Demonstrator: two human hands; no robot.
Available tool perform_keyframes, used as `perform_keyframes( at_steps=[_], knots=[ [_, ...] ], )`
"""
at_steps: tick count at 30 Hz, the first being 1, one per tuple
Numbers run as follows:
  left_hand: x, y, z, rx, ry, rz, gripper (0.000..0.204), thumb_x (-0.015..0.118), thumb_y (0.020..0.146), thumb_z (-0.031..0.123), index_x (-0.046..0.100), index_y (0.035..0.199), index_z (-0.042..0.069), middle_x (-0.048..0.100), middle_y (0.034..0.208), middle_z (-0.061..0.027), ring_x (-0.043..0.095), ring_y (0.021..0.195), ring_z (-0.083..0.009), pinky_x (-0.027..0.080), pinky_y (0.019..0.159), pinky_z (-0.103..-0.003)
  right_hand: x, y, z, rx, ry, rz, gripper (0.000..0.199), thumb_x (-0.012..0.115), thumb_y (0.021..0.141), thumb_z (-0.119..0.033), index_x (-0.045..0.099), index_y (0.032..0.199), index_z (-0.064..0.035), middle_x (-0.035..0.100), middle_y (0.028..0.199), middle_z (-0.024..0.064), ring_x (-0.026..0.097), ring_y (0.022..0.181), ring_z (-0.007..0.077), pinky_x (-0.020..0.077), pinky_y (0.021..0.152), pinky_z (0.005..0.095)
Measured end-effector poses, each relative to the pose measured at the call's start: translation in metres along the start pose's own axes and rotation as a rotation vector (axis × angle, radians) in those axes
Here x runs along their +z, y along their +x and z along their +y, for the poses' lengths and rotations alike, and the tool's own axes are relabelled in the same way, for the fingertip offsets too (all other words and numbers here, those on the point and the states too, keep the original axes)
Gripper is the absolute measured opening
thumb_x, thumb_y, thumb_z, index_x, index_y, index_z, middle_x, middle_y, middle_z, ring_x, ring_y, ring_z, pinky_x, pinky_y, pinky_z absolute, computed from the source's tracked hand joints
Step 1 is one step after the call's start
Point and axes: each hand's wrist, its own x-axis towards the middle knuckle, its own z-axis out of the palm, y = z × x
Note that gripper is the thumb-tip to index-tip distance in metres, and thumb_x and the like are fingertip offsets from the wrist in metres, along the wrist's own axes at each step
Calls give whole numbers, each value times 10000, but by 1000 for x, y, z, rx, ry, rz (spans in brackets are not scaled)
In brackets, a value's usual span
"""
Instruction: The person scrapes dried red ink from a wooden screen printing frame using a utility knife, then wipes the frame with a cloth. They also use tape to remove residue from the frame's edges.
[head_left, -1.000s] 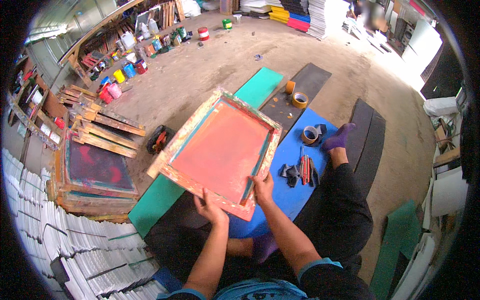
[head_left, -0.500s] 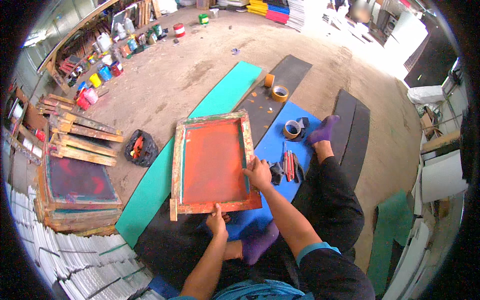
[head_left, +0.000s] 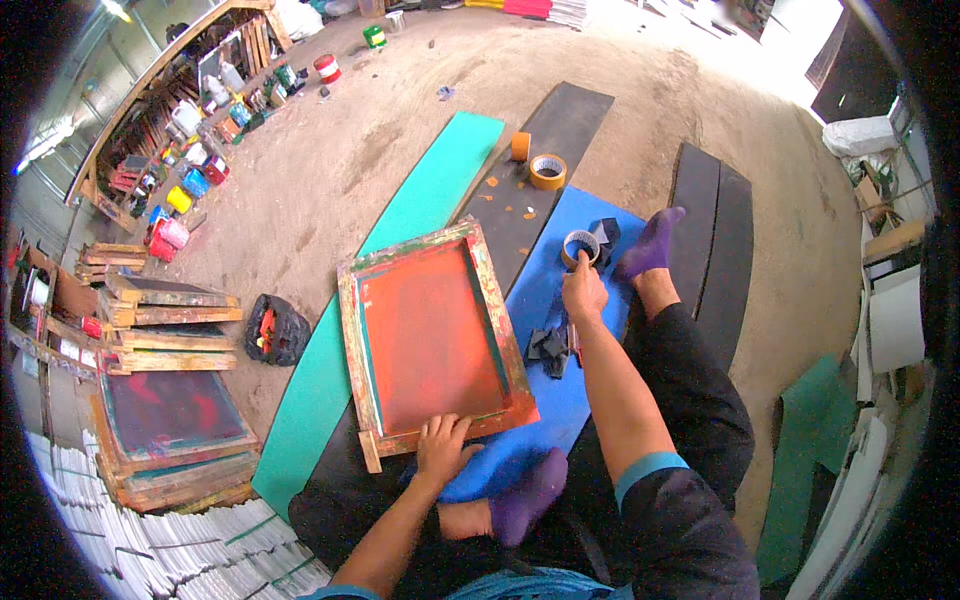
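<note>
A screen-printing frame point(head_left: 430, 340), with worn wooden rails and a red-orange mesh, lies tilted before me across the green and blue strips. My left hand point(head_left: 443, 450) rests on its lower rail, fingers spread over the wood and thumb apart. My right hand point(head_left: 584, 292) has left the frame and is at a roll of tape point(head_left: 579, 240) on the blue strip point(head_left: 532, 420). Its index finger reaches over the roll's near rim; the other fingers are curled, and the thumb is hard to see. Black crumpled scraps point(head_left: 547, 350) lie nearby, beside red pens partly behind my right forearm.
Two more tape rolls point(head_left: 547, 172) sit on a dark strip beside the green strip point(head_left: 430, 185). A black bag point(head_left: 277, 330) stands on the floor to the left. Stacked frames point(head_left: 170, 410) and bundled white sheets point(head_left: 180, 540) are further left. My purple-socked feet flank the blue strip.
My right hand has let go of the frame's right rail and moved forward to the tape roll. The frame has turned slightly and sits lower; my left fingers are now on top of its rail.
</note>
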Motion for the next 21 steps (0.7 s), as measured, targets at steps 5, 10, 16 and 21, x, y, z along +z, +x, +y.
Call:
perform_keyframes(
  at_steps=[5, 10, 16, 21],
  knots=[
    [17, 3, -7, 119, 60, 100, 497, 793, 742, 364, 674, 1158, 120, 592, 1006, -67, 561, 959, -275, 500, 808, -399, 11, -7, 28, -148, 97, 113, 218, 618, 949, -269, 584, 1027, -68, 672, 981, 181, 656, 945, 399, 508, 752, 521],
    [16, -5, 12, 66, 36, 176, 470, 796, 744, 369, 688, 1120, 108, 587, 966, -66, 556, 935, -284, 503, 790, -402, 36, -100, 39, -506, 119, 477, 212, 706, 876, -210, 633, 1047, -108, 686, 1013, 99, 597, 1026, 366, 476, 833, 478],
    [12, -7, 38, 1, -10, 179, 447, 804, 747, 397, 711, 1077, 110, 604, 990, -75, 554, 946, -297, 492, 793, -428, 52, -138, 65, -474, 107, 320, 309, 637, 790, -82, 666, 1097, -92, 703, 1067, 99, 623, 968, 359, 497, 846, 475],
    [9, 0, 35, -113, -191, 299, 353, 802, 779, 394, 741, 949, 91, 638, 969, -92, 571, 935, -313, 480, 809, -457, 2, -113, 35, -515, 452, 493, 261, 618, 733, 68, 655, 956, -63, 684, 898, 151, 654, 875, 365, 511, 779, 446]
  ],
)
